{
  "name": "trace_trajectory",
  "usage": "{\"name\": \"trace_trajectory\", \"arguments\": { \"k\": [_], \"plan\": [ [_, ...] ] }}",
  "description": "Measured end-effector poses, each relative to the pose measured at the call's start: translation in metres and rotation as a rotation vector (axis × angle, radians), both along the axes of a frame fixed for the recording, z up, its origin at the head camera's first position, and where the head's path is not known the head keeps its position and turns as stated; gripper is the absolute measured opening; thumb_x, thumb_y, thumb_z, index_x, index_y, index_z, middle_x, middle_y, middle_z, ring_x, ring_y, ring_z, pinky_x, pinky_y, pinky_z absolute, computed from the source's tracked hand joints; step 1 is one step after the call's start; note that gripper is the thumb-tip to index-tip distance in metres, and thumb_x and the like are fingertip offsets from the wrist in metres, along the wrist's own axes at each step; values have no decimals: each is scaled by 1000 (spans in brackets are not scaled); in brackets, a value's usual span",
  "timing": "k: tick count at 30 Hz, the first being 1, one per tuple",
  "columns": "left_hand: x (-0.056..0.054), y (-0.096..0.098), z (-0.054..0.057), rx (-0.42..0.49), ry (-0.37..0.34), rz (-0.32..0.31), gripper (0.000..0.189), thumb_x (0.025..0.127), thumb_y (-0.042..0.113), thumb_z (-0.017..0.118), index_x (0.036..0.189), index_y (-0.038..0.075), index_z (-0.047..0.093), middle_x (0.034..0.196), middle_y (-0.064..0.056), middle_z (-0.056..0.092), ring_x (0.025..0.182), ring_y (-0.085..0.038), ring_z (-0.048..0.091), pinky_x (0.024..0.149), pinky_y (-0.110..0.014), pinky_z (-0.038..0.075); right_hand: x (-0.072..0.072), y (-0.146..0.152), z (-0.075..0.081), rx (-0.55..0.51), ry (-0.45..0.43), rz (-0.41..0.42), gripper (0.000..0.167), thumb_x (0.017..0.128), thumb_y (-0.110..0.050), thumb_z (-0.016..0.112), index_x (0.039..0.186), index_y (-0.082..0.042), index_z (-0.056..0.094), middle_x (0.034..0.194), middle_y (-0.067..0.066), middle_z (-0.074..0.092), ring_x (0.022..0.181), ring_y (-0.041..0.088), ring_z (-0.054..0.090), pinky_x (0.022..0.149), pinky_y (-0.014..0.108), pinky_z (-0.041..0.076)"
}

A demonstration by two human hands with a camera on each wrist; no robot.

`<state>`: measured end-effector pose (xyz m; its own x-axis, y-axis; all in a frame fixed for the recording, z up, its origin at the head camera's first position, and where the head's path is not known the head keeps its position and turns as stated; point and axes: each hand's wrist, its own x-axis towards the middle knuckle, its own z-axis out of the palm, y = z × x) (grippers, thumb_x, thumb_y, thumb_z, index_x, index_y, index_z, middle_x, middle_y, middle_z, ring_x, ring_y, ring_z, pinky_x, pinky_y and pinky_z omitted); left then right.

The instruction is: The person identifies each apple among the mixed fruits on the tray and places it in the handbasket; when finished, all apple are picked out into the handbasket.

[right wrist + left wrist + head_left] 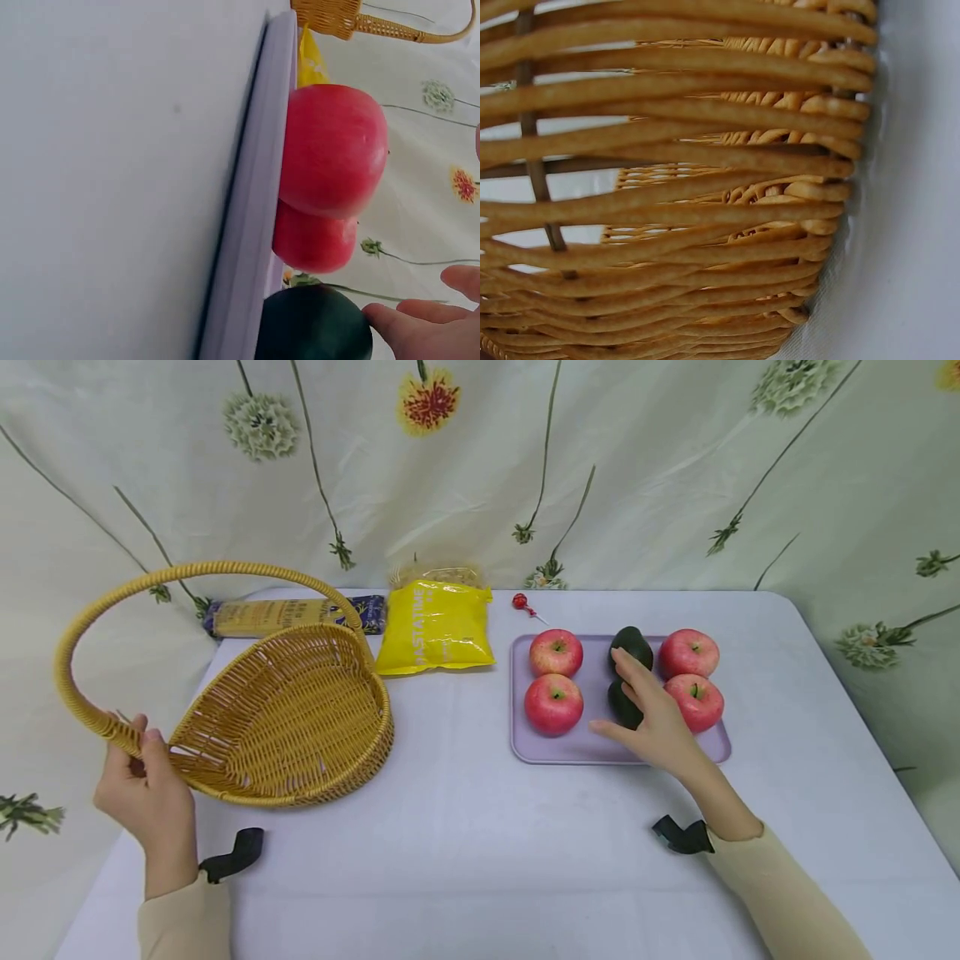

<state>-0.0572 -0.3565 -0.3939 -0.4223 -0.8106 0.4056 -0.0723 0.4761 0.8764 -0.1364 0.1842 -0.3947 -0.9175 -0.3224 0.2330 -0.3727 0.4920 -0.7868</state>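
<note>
At the left, the left hand [150, 785] grips the lower end of the arched handle [67, 668] of a wicker basket [281, 718]. The basket holds nothing, and its woven side [667, 150] fills most of the left wrist view. Over a lilac tray [577, 752] hovers the right hand [656, 718], thumb and fingers spread apart. Below it lie two dark green avocados, the far one [633, 647] and the near one [624, 703], partly hidden by the hand. A fingertip [379, 315] overlaps the near avocado's [315, 326] edge in the right wrist view.
Two red apples [555, 703] stand on the tray's left side, two more [693, 702] on its right. Behind are a yellow pasta bag [438, 627], a long pack of noodles [277, 617] and a red lollipop [521, 602]. A floral cloth [480, 485] hangs at the back.
</note>
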Motion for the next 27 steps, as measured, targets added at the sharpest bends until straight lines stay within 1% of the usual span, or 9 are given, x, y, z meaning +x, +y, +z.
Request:
{"name": "trace_trajectory", "arguments": {
  "k": [2,5,7,9,12,14,19,22,27],
  "plan": [
    [1,3,3,7,8,11,28,97,21,56,120,15,71,123,1,69,83,5,54,75,-13,39,1,-3,-2,-2,-14,4,93,79,-13,80,155,-12,27,159,14,26,144,34,31,105,49,37],
    [2,9,8,19,24,19,27,96,19,56,117,13,72,121,1,69,88,3,59,77,-12,42,1,-8,-5,-12,-23,16,92,79,-13,80,155,-11,27,158,13,28,143,34,32,106,49,37],
    [3,12,10,18,35,25,26,96,18,57,115,12,73,119,2,70,86,3,59,77,-13,42,1,-11,-8,-15,-30,26,91,80,-13,80,154,-11,28,157,14,29,143,35,34,106,49,37],
    [3,12,9,16,48,26,25,95,17,57,114,12,74,116,4,70,83,3,59,75,-13,42,1,-13,-12,-18,-37,34,90,80,-14,79,154,-11,28,156,15,30,141,37,35,106,50,38],
    [2,7,2,11,63,21,24,95,18,59,113,13,74,114,6,70,79,5,56,73,-12,42,-1,-17,-14,-14,-65,33,88,81,-17,79,154,-12,29,153,18,32,139,38,37,105,51,39],
    [1,4,0,17,67,16,24,95,17,59,114,14,74,115,7,69,80,5,57,74,-12,42,-3,-19,-15,-11,-90,31,87,81,-18,79,153,-11,30,152,19,34,139,38,38,105,51,39],
    [1,5,1,28,62,15,25,95,16,59,115,13,73,118,4,69,85,4,59,77,-13,44,-7,-25,-17,-2,-140,40,86,82,-19,78,153,-9,30,151,19,35,138,39,40,105,51,39],
    [1,5,2,26,66,12,25,95,15,59,114,12,73,120,2,69,86,4,60,77,-13,45,-9,-27,-19,-6,-156,46,87,82,-19,78,153,-11,30,151,19,35,137,39,42,104,50,40],
    [1,6,1,11,74,17,24,95,16,59,113,12,74,117,2,69,83,5,58,74,-12,43,-10,-31,-21,-22,-184,52,87,82,-20,78,153,-13,29,152,16,35,136,39,43,103,49,43]
  ]
}}
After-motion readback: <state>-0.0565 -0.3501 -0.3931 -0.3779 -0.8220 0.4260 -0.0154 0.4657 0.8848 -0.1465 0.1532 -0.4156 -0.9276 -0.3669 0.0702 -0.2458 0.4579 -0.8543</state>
